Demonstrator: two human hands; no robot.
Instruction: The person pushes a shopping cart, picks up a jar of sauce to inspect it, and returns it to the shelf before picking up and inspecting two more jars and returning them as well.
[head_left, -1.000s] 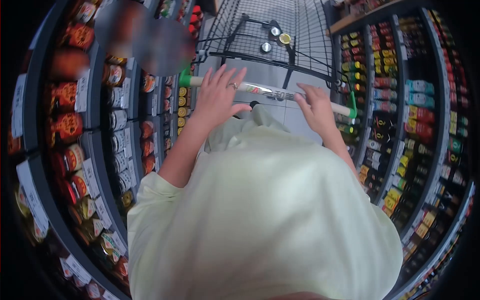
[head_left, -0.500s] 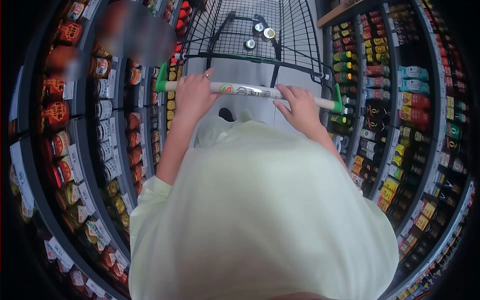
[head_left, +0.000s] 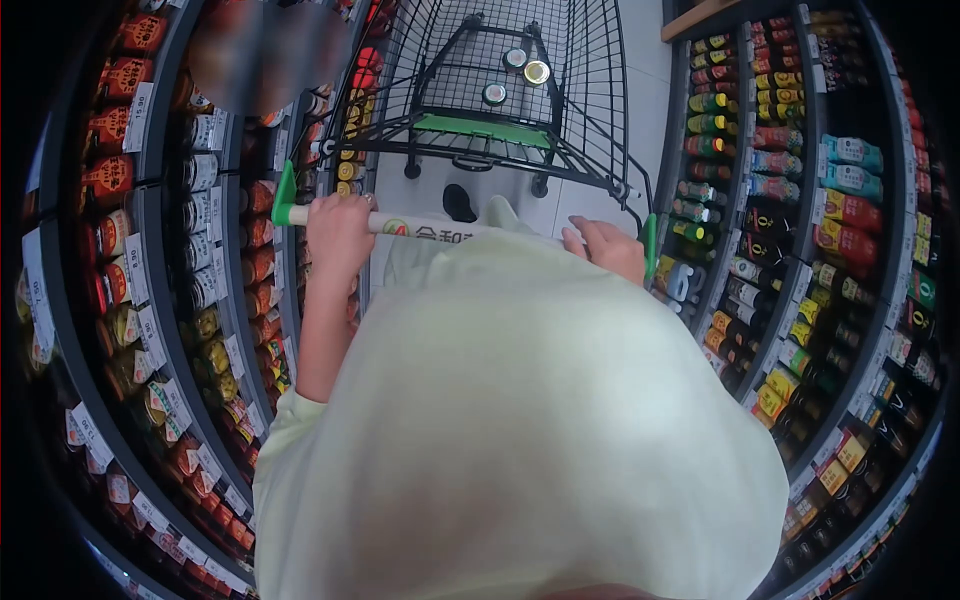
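Both hands are on the pale handle [head_left: 385, 221] of a shopping cart [head_left: 470, 160], which has green end pieces and a logo with printed characters. My left hand [head_left: 338, 238], wearing a ring, is closed around the bar near its left end. Toward the right end, my right hand [head_left: 608, 250] rests over the bar with bent fingers; my shirt hides part of the bar beside it. Three lidded jars stand in the black wire basket: one jar [head_left: 515, 60], a yellow-topped jar [head_left: 537, 72] and a nearer jar [head_left: 494, 94].
Shelves of jars [head_left: 108, 178] with price tags line the left side. On the right, shelves hold bottles and pouches [head_left: 852, 178]. The tiled floor [head_left: 640, 105] shows beside the cart. My dark shoe [head_left: 459, 203] is below the handle.
The cart handle and both hands have come closer to my body, and the handle now slants down to the right. My left hand sits farther left. The jars remain in the basket.
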